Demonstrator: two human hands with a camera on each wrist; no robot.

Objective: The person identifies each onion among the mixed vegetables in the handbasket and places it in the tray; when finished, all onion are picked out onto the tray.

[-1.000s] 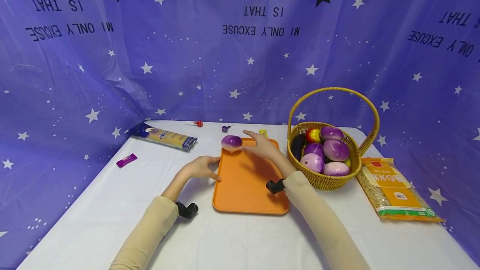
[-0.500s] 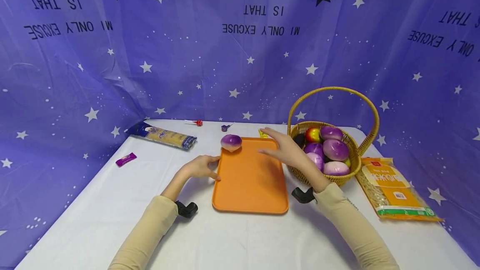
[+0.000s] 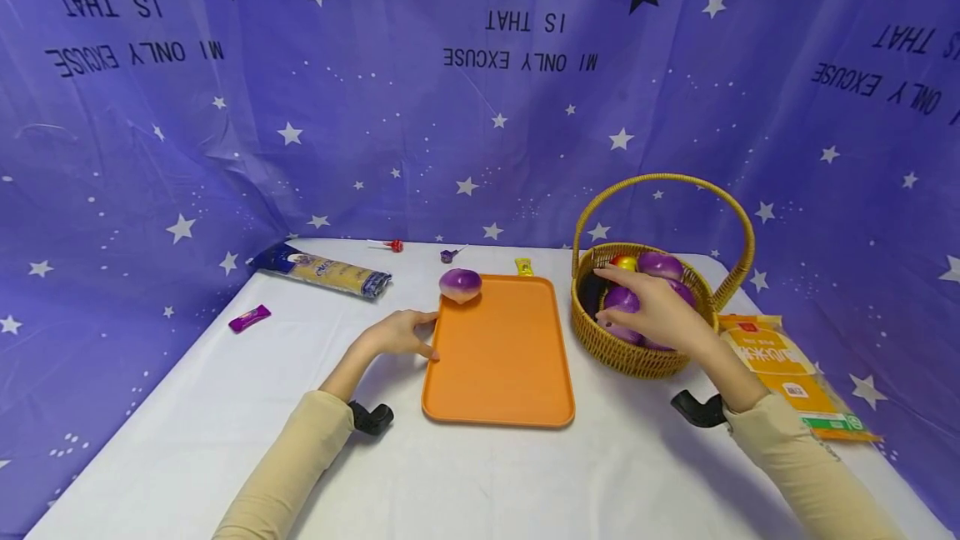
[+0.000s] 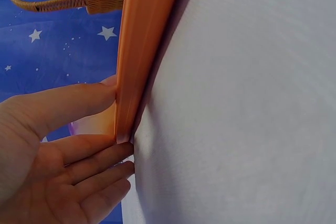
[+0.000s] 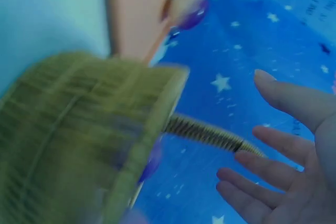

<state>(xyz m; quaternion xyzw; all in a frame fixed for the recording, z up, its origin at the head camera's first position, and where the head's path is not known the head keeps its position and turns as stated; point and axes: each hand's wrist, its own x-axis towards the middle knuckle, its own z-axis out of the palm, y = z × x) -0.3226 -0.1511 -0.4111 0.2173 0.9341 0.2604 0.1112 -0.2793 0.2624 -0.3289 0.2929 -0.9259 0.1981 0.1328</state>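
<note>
My left hand (image 3: 401,333) rests its thumb and fingertips against the left rim of an orange tray (image 3: 498,357); in the left wrist view the fingers (image 4: 100,174) lie fairly straight along the tray's edge. A purple-and-white turnip (image 3: 460,284) sits at the tray's far left corner. My right hand (image 3: 660,312) is over the wicker basket (image 3: 630,361), thumb and fingers spread, holding nothing. In the basket are several purple-and-white vegetables (image 3: 660,264), a red-yellow fruit (image 3: 625,262) and a dark eggplant-like thing (image 3: 592,294), partly hidden by the hand.
The basket's tall handle (image 3: 667,177) arches above it. A pasta packet (image 3: 326,270) and a purple candy (image 3: 250,319) lie at left. Two lollipops (image 3: 396,246) and a yellow candy (image 3: 523,267) lie at the back. An orange grain bag (image 3: 787,373) is at right.
My right hand has left the turnip at the tray's far corner and moved right, across the tray, to above the basket. The left hand stays at the tray's edge.
</note>
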